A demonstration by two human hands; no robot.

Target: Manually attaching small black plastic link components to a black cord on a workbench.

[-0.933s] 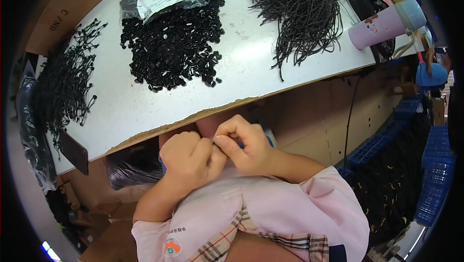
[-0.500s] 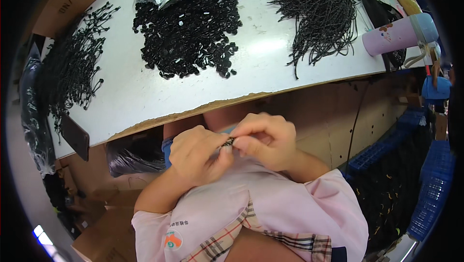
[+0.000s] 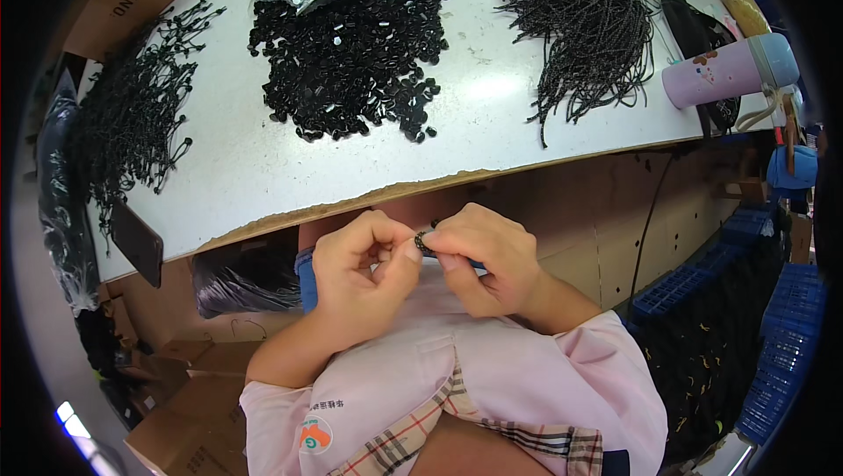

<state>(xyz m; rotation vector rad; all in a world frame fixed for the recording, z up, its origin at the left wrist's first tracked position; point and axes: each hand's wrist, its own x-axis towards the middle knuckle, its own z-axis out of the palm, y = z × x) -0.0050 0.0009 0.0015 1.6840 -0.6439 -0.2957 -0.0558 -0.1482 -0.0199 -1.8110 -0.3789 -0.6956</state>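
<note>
- The left hand (image 3: 363,276) was nearly closed, thumb and forefinger tips pinched together on a short dark braided cord (image 3: 422,244), the other fingers loosely curled.
- The right hand (image 3: 488,258) gripped the same cord from the right, thumb and forefinger together on it (its fingers hid most of the piece).
- The cord sat between the two hands, just off the near edge of the white table (image 3: 479,142).
- Farther off, a heap of small black plastic pieces (image 3: 351,72) lay mid-table.
- Loose black braided cords (image 3: 584,32) lay far right; a bunch of looped black cords (image 3: 136,120) lay left.
</note>
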